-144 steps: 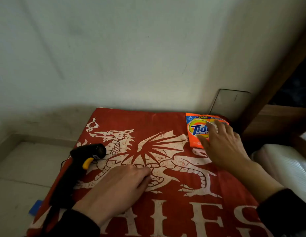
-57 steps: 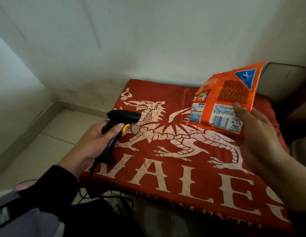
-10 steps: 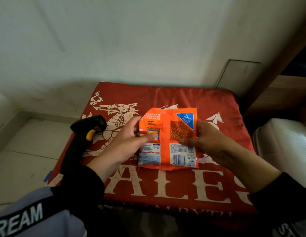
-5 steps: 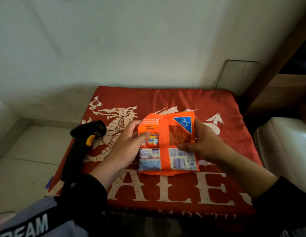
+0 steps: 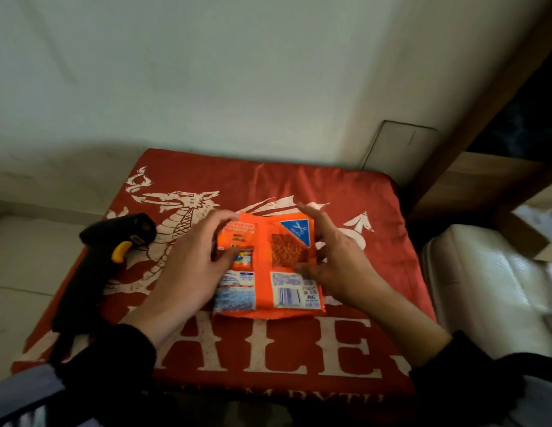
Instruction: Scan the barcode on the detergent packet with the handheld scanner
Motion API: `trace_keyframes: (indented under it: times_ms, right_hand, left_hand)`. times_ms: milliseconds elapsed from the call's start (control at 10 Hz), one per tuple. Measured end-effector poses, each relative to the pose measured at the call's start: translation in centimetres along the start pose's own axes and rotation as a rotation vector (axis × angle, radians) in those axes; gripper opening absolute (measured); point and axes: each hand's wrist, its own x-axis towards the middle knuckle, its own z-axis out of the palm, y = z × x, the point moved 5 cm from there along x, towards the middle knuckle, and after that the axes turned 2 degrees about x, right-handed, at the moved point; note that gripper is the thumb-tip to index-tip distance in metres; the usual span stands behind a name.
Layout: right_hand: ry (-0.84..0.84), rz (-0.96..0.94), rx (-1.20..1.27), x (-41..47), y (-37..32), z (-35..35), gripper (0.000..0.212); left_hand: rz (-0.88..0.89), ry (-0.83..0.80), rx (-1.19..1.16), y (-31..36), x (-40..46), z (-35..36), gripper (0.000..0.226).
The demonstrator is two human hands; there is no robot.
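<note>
the left hand (image 5: 188, 266) lies spread, fingers loose, its fingertips resting on the left edge of the detergent packet (image 5: 268, 266); it grips nothing. the right hand (image 5: 333, 257) is open too, thumb on the packet's right side, fingers arched above the far corner, apparently letting go. the packet lies flat between both hands on the red cloth (image 5: 376, 211), back side up, long axis running away from the person, with the barcode (image 5: 288, 295) at the near right corner, uncovered. the handheld scanner (image 5: 105, 257) lies just left of the left hand, handle toward the person, so the left hand is nearer for picking it up.
</note>
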Motion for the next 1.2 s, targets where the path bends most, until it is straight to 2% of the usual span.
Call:
trace_keyframes:
  times_ms: [100,200,400,500,600,700,800,1000,1100,1200]
  right_hand:
    - [-0.037,0.009,-0.082,0.2,0.0,0.0,0.068]
    - [-0.053,0.012,-0.144,0.2,0.3,0.4,0.049]
    - [0.021,-0.026,-0.224,0.3,0.8,0.0,0.058]
    - [0.05,-0.058,-0.297,0.3,0.6,0.0,0.067]
    - [0.064,-0.095,-0.443,0.3,0.1,0.0,0.07]
    - [0.045,-0.124,-0.476,0.2,0.2,0.1,0.064]
    - [0.027,-0.134,-0.442,0.5,0.4,0.2,0.048]
    - [0.015,-0.102,-0.418,1.2,0.5,0.0,0.04]
    - [0.019,-0.12,-0.436,0.8,0.2,0.1,0.039]
    - [0.11,-0.093,-0.332,0.9,0.1,-0.7,0.028]
  left_hand:
    - [0.056,-0.026,0.146,0.0,0.2,0.2,0.024]
    - [0.054,-0.073,0.227,-0.4,0.2,0.4,0.016]
    - [0.139,-0.151,0.315,-0.3,0.0,0.6,0.02]
    - [0.147,-0.219,0.35,-0.7,-0.1,0.7,0.029]
    - [0.13,-0.261,0.348,-1.3,0.0,0.3,0.035]
    - [0.154,-0.242,0.355,-1.1,0.1,0.4,0.037]
    - [0.15,-0.252,0.364,-1.2,0.2,0.5,0.037]
    - [0.117,-0.404,0.304,-2.1,0.8,0.5,0.047]
    - [0.139,-0.326,0.338,-1.5,0.8,0.1,0.041]
    - [0.084,-0.123,0.227,-0.4,1.4,-1.1,0.021]
